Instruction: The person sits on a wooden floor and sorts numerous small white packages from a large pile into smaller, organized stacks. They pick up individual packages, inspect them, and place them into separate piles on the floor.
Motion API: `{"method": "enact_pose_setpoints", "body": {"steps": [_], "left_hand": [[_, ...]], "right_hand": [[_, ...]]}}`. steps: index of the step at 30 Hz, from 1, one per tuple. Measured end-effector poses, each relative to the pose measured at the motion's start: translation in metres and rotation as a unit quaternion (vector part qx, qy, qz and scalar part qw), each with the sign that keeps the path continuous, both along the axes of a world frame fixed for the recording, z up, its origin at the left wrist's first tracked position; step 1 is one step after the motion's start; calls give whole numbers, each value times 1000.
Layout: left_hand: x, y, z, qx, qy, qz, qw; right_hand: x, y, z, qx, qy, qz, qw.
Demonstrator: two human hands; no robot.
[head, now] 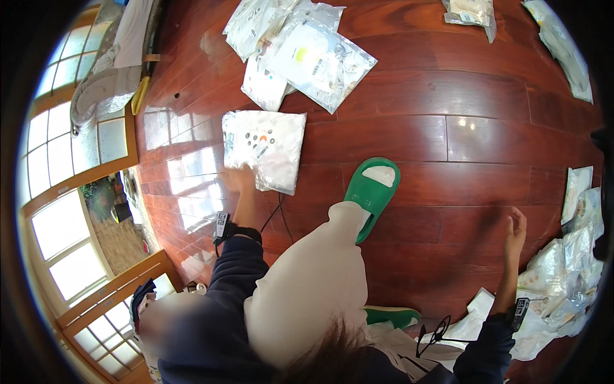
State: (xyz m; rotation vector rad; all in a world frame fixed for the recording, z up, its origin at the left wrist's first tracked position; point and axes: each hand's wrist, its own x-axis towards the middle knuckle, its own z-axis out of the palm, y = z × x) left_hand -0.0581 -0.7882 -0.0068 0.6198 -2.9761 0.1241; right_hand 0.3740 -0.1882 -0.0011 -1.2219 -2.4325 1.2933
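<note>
My left hand [240, 178] is blurred at the lower left corner of a white package in clear plastic [280, 161], which bears dark and orange round marks and a label. Whether its fingers grip the package or only overlap it, I cannot tell. My right hand [515, 229] is far off to the right above the wooden floor, fingers loosely bent and apart, with nothing in it. Beyond the white package, several flat packages in clear plastic bags [324, 65] lie overlapping in a pile.
More bagged packages [556, 269] are heaped at the right. Others lie at the far right, including one plastic-wrapped package [472, 12]. My foot in a green slipper [379, 192] stands on the glossy wooden floor [407, 96]. Glass-paned doors [76, 144] run along the left. Black cables [280, 216] show beside my leg.
</note>
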Motion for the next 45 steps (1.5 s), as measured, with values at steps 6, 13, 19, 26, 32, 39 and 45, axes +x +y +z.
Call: {"method": "enact_pose_setpoints", "body": {"steps": [6, 13, 19, 26, 32, 39, 45], "left_hand": [[-40, 127, 2, -73, -210, -356, 908], [-11, 58, 3, 5, -306, -220, 926], [34, -30, -24, 13, -292, -162, 942], [34, -112, -69, -113, -322, -258, 904], [50, -75, -43, -250, -470, -129, 837], [81, -20, -12, -145, -265, -305, 903], [49, 79, 54, -18, -296, -427, 854]], "right_hand": [[-23, 1, 31, 37, -88, 107, 990], [-12, 25, 68, 137, -122, 163, 969], [51, 57, 126, 38, -179, 129, 975], [201, 85, 200, 79, -252, 24, 964], [332, 18, 165, 58, -302, -55, 950], [389, -52, 91, -13, -299, -121, 947], [412, -93, 46, -26, -320, -99, 942]]}}
